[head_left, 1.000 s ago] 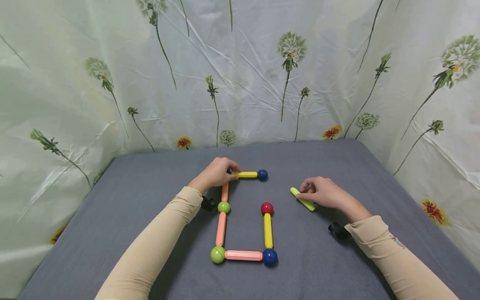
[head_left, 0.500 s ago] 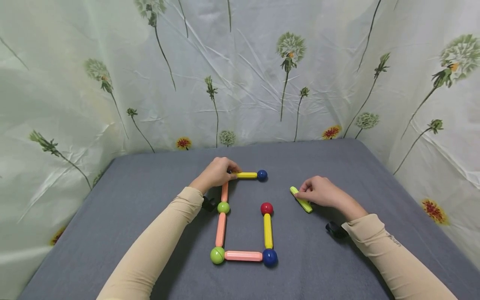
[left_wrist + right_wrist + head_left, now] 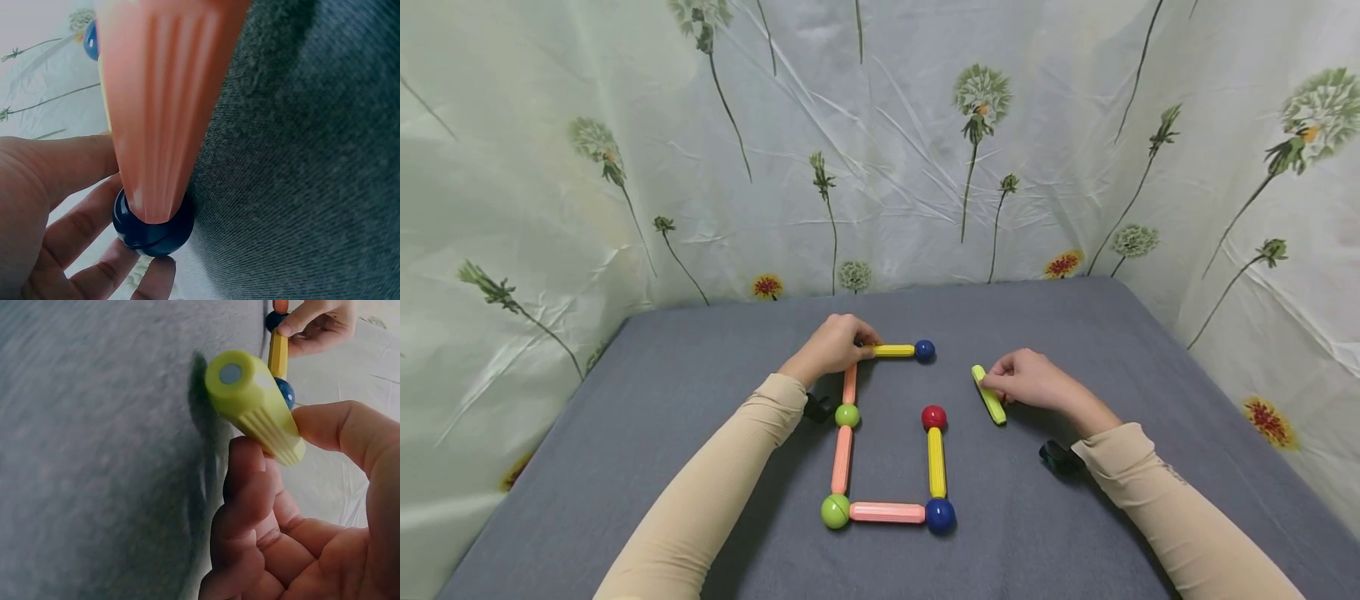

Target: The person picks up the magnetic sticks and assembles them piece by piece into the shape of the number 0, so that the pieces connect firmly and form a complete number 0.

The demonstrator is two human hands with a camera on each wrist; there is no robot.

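My left hand (image 3: 837, 343) pinches the left end of a yellow magnetic rod (image 3: 895, 351) beside a dark blue ball (image 3: 154, 228), most of which its fingers hide in the head view. At the rod's other end sits a second blue ball (image 3: 925, 351). A salmon rod (image 3: 164, 112) runs from the hidden ball down to a green ball (image 3: 847, 415). Between thumb and fingertips, my right hand (image 3: 1028, 382) holds a lime-yellow magnetic rod (image 3: 262, 409), slanted, a little right of the open side of the shape. Its grey magnet end faces the right wrist camera.
The shape goes on through a salmon rod (image 3: 842, 460), a lower green ball (image 3: 835, 511), another salmon rod (image 3: 887, 512), a blue ball (image 3: 940, 515), a yellow rod (image 3: 936, 462) and a red ball (image 3: 934, 417). A gap separates the red ball from the upper blue one. Behind the grey cloth-covered table (image 3: 1045, 542) hangs a floral curtain (image 3: 895, 225).
My right hand has moved left with the lime-yellow rod, which has turned steeper and come closer to the shape. The left hand has stayed at its corner.
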